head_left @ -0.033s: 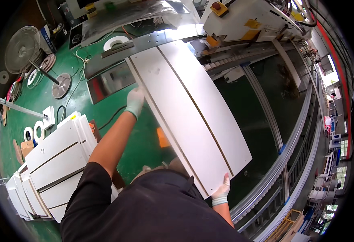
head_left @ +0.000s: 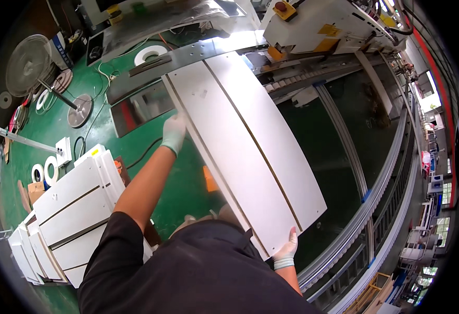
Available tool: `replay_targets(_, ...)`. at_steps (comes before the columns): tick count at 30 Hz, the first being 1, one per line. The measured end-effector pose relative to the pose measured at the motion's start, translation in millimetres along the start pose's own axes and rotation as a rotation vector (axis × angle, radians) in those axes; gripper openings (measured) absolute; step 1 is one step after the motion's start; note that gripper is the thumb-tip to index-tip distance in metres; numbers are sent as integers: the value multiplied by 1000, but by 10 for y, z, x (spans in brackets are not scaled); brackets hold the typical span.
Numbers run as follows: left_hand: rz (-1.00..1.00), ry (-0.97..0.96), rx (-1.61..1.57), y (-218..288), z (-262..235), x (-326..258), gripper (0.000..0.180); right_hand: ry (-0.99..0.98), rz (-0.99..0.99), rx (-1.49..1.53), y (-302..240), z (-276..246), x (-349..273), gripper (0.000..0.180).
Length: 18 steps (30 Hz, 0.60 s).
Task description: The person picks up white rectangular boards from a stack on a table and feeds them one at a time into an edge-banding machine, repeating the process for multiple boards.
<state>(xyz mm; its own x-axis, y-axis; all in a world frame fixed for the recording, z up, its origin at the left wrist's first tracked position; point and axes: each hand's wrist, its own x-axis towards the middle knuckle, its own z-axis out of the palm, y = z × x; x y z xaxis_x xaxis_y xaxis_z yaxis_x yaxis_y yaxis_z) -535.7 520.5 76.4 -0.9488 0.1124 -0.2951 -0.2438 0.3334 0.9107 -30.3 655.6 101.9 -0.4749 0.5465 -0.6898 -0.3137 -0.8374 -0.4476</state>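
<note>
Nearest the body, the person's right hand point(head_left: 287, 246) has the near end of a long white board point(head_left: 242, 152), just by its near right corner: thumb up along the edge, fingers tucked underneath where they can't be seen. A bit farther off, the left hand point(head_left: 174, 131) is curled on the board's left edge, past the middle, though the underside of that grip is hidden too. Both hands are in pale gloves.

The board slants from near right to far left in front of the person, its far end over a grey metal beam point(head_left: 122, 86); can't tell if it's actually resting on it.

Handling-wise, it looks stiff and flat, probably fairly heavy for its length, so a hand on each end-ish makes sense. The smooth face is likely slippery with gloves on; the edges look like the better hold. The dark groove point(head_left: 251, 137) running lengthwise could be a weak line if it gets twisted, and the corners would probably chip if knocked.
</note>
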Motion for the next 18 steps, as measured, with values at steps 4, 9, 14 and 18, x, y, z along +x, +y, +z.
replay_targets(4, 173, -10, 356, -136, 155, 326, 58, 37, 29, 2, -286, -25, 333, 68)
replay_targets(9, 323, -137, 602, 320, 672, 553, 58, 95, 14, -15, -854, 15, 787, 70)
replay_targets(14, 19, -206, 609, 683, 1392, 746, 57, 39, 19, -57, -1518, 228, 1219, 75)
replay_targets(18, 193, -245, 630, 721, 1928, 855, 59, 62, -8, -80, -1927, 129, 1558, 75)
